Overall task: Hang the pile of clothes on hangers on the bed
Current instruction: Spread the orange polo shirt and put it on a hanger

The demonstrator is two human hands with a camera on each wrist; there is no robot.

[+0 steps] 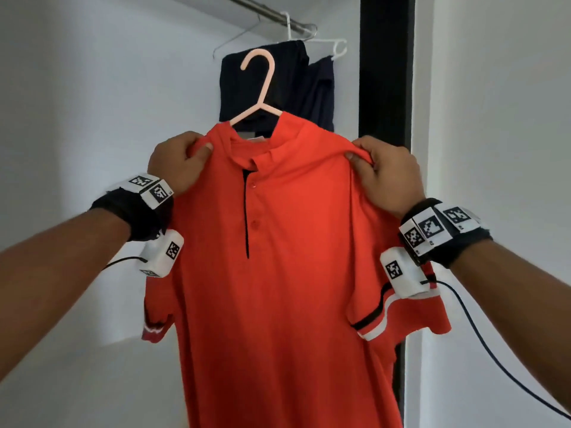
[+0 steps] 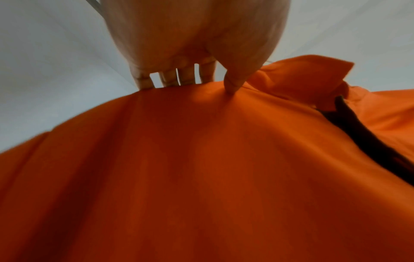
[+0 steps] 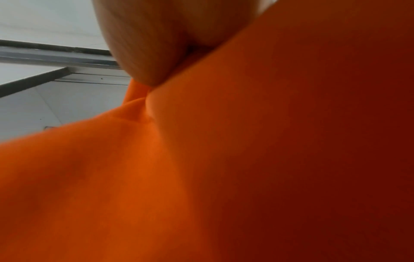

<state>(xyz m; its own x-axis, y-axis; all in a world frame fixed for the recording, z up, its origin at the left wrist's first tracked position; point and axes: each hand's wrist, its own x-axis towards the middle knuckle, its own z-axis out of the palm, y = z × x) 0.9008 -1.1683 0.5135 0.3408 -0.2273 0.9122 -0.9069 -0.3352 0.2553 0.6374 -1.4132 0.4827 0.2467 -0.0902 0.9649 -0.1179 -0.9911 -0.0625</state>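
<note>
A: Item one, largest: short-sleeved orange-red polo shirt (image 1: 278, 273), black placket, striped cuffs. Where is it sitting?

B: Hanging in mid-air before the closet, draped on the pale pink plastic hanger (image 1: 259, 84), whose hook is standing free below the metal closet rail (image 1: 272, 17).

A: Item two: dark navy garment (image 1: 278, 81), already hanging from the rail behind. Then the grips?

B: Left hand (image 1: 179, 163) pinching the left shoulder; right hand (image 1: 386, 174) pinching the right shoulder.

A: Step?

B: Carrying it to the rail, probably. Next: raising the hook over the rail, beside the white hangers (image 1: 309, 35).
</note>
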